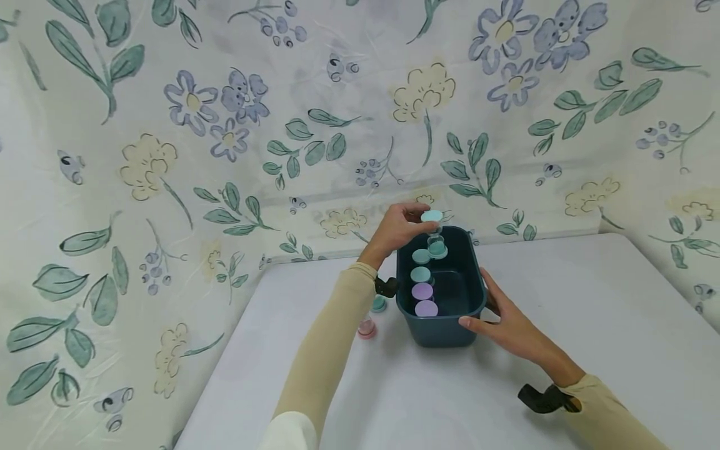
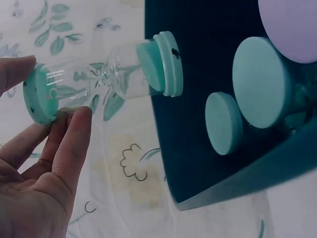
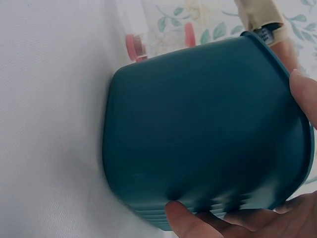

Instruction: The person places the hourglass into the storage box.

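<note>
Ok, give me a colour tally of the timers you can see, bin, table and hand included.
Teal timers: 4 (1 in the left hand, 2 in the bin, 1 on the table)
Purple timers: 2, in the bin
Pink timer: 1, on the table
Total: 7 visible

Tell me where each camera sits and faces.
Head: worn on the head, facing forward and down at an oblong dark teal plastic bin; the left hand, right hand and beige sleeves show.
Left wrist: on that wrist, facing a clear hourglass with round mint-green caps; left hand shows.
Right wrist: on that wrist, facing the bin's outside; right hand and left sleeve show.
Shared: head and left wrist show the hourglass.
</note>
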### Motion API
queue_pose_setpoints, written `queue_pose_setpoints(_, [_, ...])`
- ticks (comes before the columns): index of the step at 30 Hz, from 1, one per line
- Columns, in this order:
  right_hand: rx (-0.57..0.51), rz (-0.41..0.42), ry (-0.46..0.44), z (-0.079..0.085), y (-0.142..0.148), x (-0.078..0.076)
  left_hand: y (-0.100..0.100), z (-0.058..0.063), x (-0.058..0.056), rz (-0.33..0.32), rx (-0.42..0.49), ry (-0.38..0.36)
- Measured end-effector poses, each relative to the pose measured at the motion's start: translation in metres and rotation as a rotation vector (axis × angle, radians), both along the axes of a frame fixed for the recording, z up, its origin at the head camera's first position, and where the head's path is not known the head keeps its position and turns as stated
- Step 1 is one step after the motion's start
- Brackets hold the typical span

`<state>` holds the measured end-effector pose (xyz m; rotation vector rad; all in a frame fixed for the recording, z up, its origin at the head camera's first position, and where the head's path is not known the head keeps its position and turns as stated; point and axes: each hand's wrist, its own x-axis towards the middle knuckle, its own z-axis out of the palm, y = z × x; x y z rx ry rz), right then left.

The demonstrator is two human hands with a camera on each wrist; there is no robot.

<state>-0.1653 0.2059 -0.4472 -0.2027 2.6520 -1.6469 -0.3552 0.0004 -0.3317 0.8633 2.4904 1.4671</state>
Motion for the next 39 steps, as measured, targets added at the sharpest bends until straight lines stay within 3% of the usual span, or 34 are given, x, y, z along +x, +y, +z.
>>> queue_pose_setpoints(13, [-0.019, 0.011, -0.007, -0.001, 0.001, -0.002, 0.016, -0.012, -0.006, -0.029, -0.161, 0.068])
queue_pose_setpoints(30, [-0.045, 0.019, -0.032, -0.002, 0.005, -0.006, 0.04, -0.014, -0.012, -0.025, -0.393, 0.089])
queue_pose_setpoints(39, [-0.046, 0.015, -0.038, -0.001, 0.007, -0.007, 0.05, -0.022, -0.013, -0.066, -0.535, 0.085])
